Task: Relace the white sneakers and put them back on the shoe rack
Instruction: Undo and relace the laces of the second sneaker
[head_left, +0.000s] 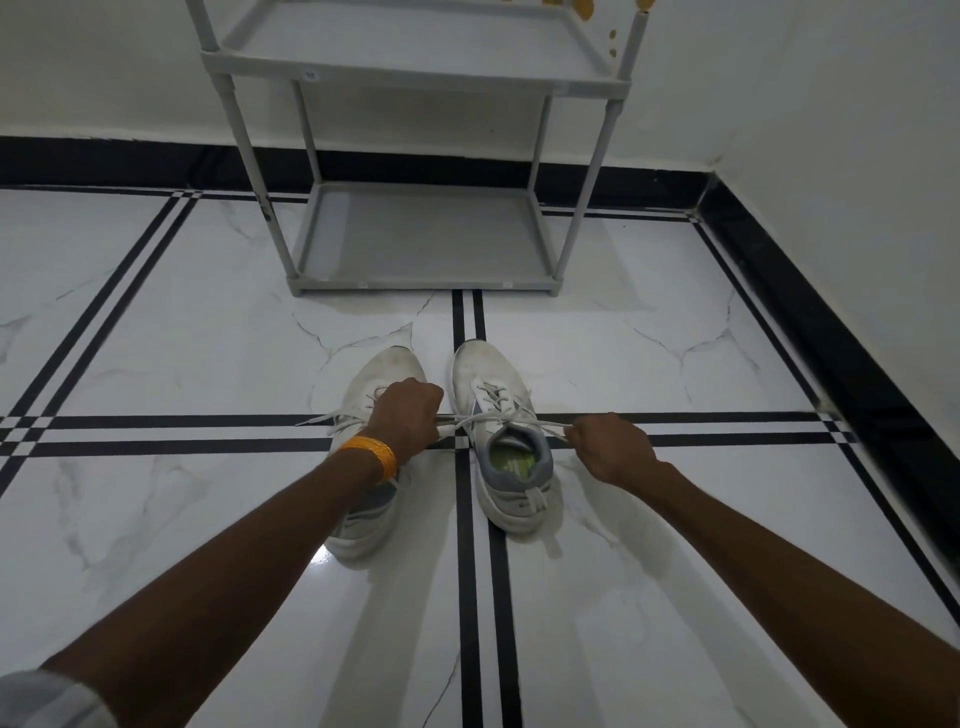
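Head view: left hand (410, 418) and right hand (610, 449) each pinch limp lace (550, 427) ends taut on right sneaker (506, 436); grip near tips.

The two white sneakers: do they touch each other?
Apart. The head view shows striped floor tile between the left sneaker and the right sneaker.

sneakers (447, 441) side by side, rack (423, 244) behind
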